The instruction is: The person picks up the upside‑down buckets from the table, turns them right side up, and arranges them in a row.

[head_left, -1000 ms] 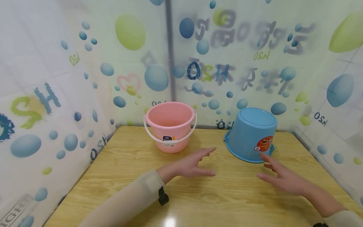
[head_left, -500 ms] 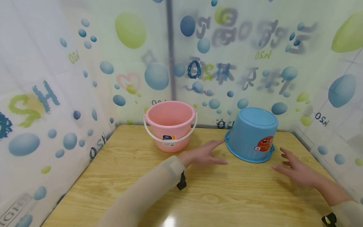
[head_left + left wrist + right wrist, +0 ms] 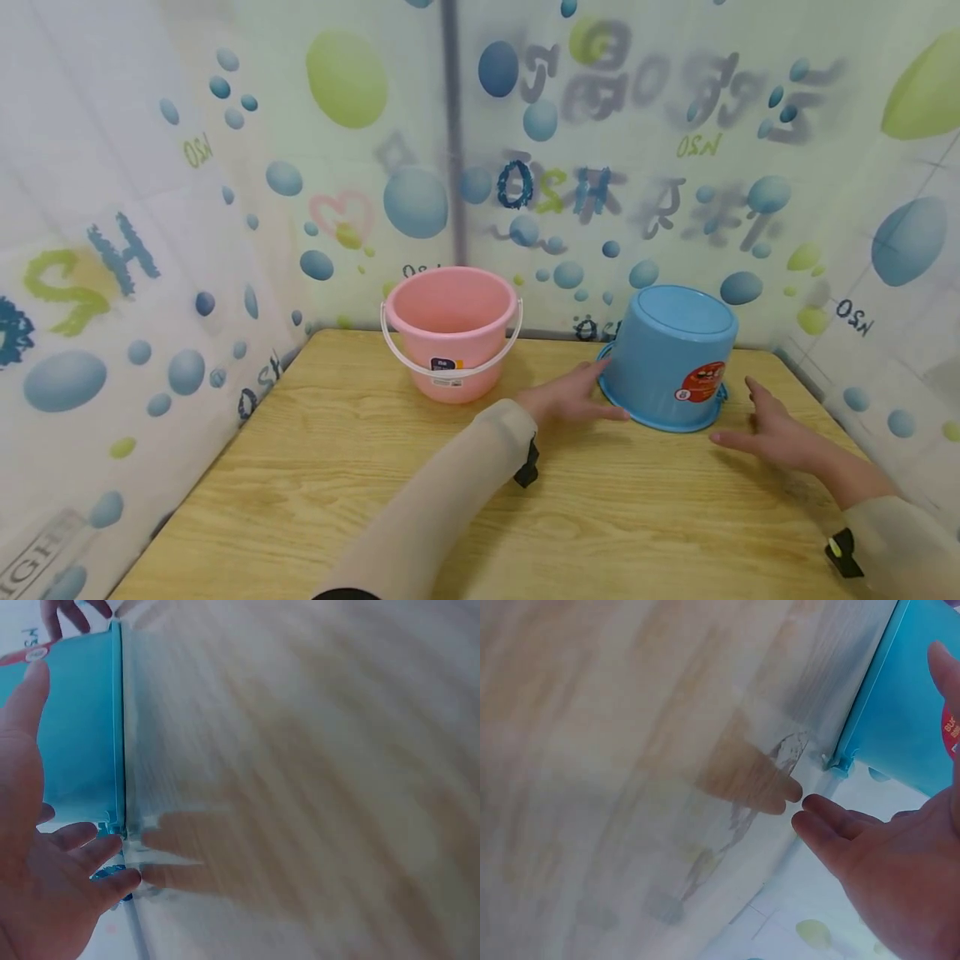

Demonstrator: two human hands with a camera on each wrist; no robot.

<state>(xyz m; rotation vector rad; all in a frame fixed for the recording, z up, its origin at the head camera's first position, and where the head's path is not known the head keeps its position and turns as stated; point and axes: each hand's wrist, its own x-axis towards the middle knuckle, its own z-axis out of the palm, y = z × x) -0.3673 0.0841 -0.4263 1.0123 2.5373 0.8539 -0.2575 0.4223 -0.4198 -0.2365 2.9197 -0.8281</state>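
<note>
A blue bucket stands upside down at the back right of the table, an orange-red label on its side and its rim on the wood. My left hand is at its left side, thumb and fingers spread, fingertips right at the wall near the rim. In the left wrist view, that hand has its fingers straight beside the blue handle. My right hand is spread just right of the bucket with a gap between them. The right wrist view shows the same hand with fingers extended near the rim's handle joint.
A pink bucket with a white handle stands upright at the back left. The wooden table meets a patterned curtain behind and along both sides.
My left hand has moved right and away from me, reaching the blue bucket's left side. My right hand has shifted right, from in front of the bucket to beside it. Both buckets stay put.
</note>
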